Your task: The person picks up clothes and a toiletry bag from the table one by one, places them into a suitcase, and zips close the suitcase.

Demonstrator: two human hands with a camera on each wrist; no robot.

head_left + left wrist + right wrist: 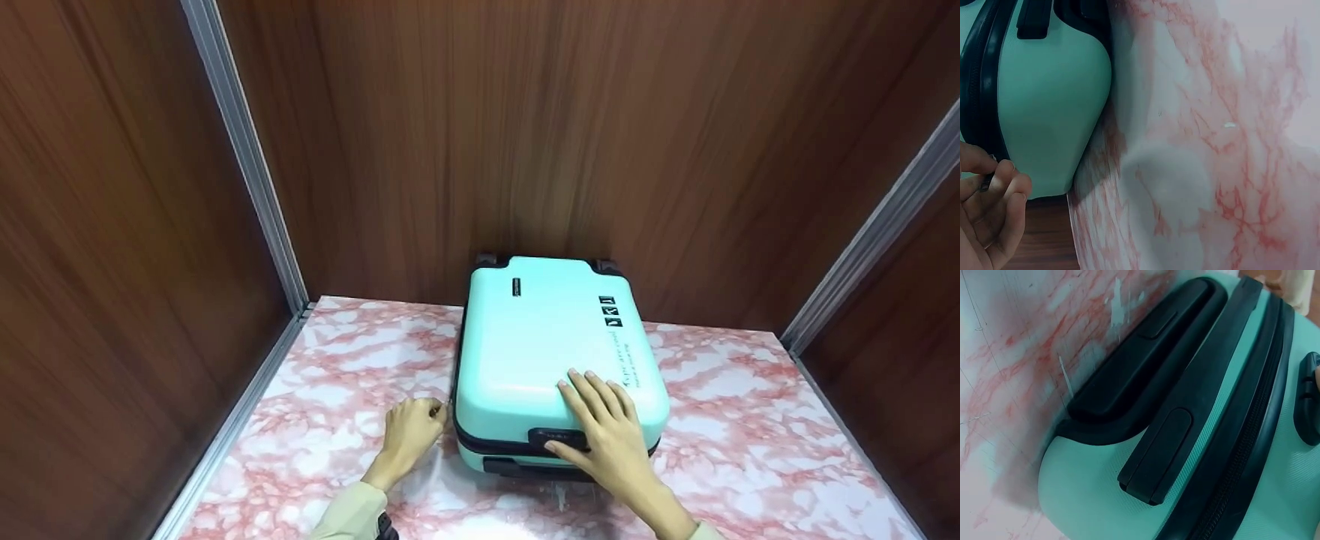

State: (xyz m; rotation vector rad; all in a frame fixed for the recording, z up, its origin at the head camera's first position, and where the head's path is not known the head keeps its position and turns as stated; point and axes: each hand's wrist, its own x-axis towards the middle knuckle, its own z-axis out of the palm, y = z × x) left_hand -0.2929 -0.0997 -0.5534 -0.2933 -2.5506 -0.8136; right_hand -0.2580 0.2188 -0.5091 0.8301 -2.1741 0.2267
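My left hand [414,427] pinches a small dark zipper pull [986,182] between thumb and curled fingers, at the side of the mint-green suitcase [544,337]. The suitcase lies flat on the marbled tabletop [345,367], its wheels [487,260] toward the wooden back panel [480,135] and its carry handle [1196,394] on my side. My right hand [611,442] grasps nothing; its fingers lie extended on the shell, the thumb by the black lock [540,436].

My purchase on the pull is small, so a tug off the line of the zipper track [1235,467] could slip it from my fingertips (the corner's bend looks the likeliest spot to snag). If my right hand bears too lightly, a hard pull could swivel the whole case on that smooth-looking surface; pressing too heavily might pinch the seam and make the slider bind.
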